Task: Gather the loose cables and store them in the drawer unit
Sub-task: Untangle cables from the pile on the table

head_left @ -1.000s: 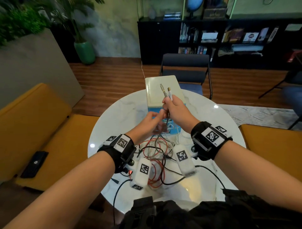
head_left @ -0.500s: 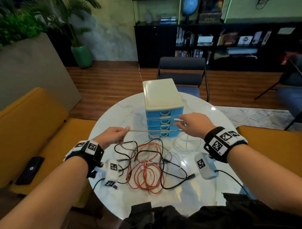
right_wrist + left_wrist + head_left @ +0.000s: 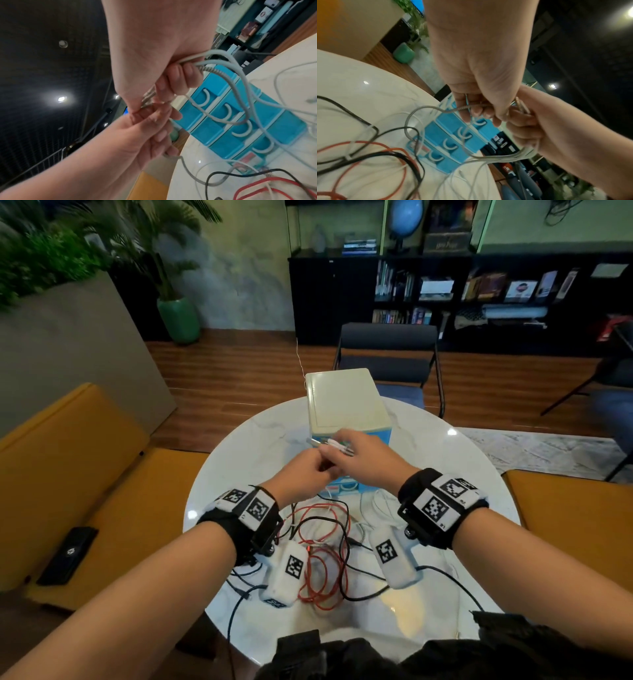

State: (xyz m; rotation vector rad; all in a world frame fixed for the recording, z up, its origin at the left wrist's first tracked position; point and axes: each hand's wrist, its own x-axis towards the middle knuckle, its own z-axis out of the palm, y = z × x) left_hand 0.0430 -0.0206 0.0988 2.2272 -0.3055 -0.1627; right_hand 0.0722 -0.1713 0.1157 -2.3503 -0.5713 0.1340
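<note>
A grey braided cable (image 3: 426,108) is folded into loops between my hands, just in front of the drawer unit (image 3: 346,405), which has a cream top and blue drawers, all closed. My right hand (image 3: 342,451) grips the gathered loops (image 3: 214,63), with the plug ends (image 3: 329,444) sticking out to the left. My left hand (image 3: 313,474) touches it from below and pinches a strand of the same cable (image 3: 471,106). Red (image 3: 322,577), black (image 3: 342,546) and white (image 3: 376,501) cables lie tangled on the round white table (image 3: 257,446) beneath my wrists.
A dark chair (image 3: 387,361) stands behind the table. Yellow sofa seats flank it on the left (image 3: 68,474) and the right (image 3: 565,508), and a black device (image 3: 66,556) lies on the left one. Two white tagged pods (image 3: 287,573) rest among the cables.
Half a second ago my hands were apart with the grey cable stretched between them. My left hand has now come back to my right hand, folding the cable over.
</note>
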